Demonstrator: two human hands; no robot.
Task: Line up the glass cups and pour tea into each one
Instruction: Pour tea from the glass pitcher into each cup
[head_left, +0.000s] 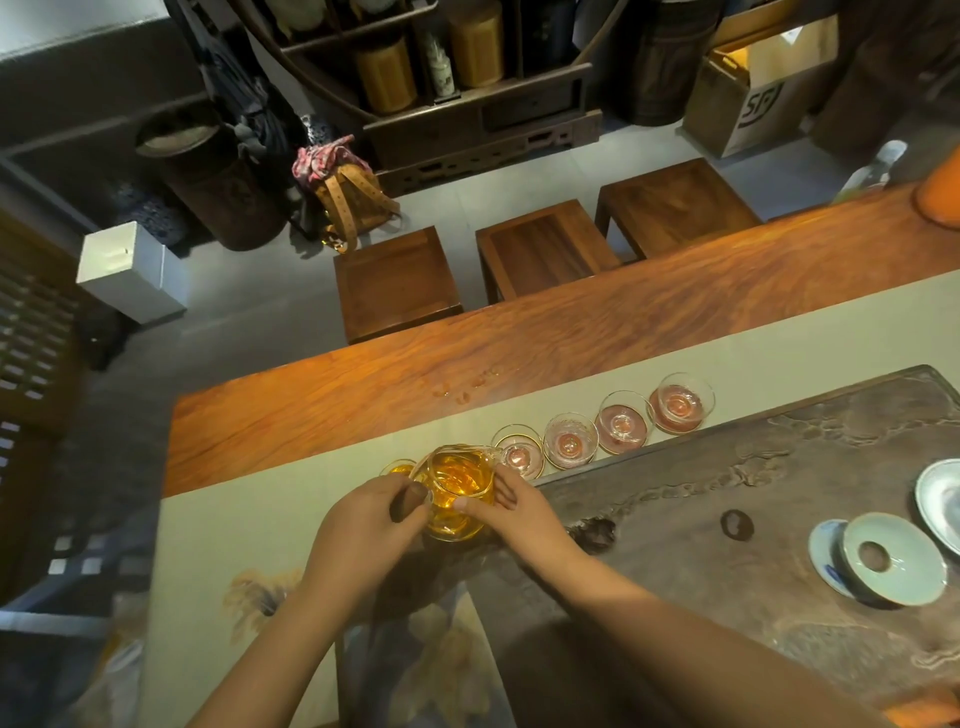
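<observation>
I see the glass pitcher of amber tea at lower centre, my left hand gripping its left side and my right hand pinching its right wall, tipped over a cup that shows amber at the row's left end. Four more glass cups run up and right along the dark tea tray's far edge, nearly touching. Beyond them the grey runner and the bare wooden table lie open toward the stools.

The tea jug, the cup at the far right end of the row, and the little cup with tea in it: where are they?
Tea jug (457, 480): head view, on its amber-filled glass body between the hands.
Far-right cup (679, 404): head view, on its pinkish middle.
Cup with tea (399, 468): head view, on the amber rim left of the jug.
</observation>
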